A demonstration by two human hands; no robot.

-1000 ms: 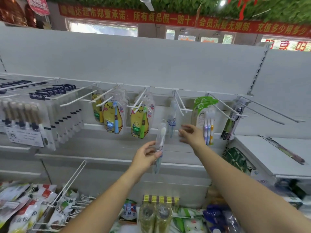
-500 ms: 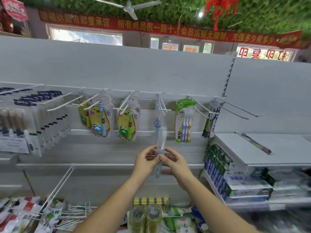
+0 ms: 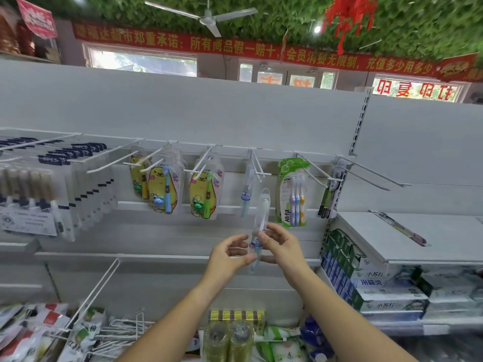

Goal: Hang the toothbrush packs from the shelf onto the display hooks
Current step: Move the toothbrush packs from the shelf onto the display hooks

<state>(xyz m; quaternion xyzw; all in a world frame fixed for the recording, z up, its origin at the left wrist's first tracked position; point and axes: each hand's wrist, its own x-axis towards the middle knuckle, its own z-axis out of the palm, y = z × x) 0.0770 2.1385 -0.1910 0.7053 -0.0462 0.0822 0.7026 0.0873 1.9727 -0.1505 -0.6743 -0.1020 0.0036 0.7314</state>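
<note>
The left hand (image 3: 230, 253) and right hand (image 3: 282, 244) pinch the clear toothbrush pack (image 3: 261, 212) upright, below a white hook (image 3: 258, 171) bearing one similar pack (image 3: 246, 195). A green All-fix pack (image 3: 294, 194) hangs just right, yellow duck packs (image 3: 205, 194) left.

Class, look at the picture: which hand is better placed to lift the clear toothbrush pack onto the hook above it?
Probably the right hand: its fingers pinch the toothbrush pack higher up, nearer the hook; the left hand holds the lower end.
</note>
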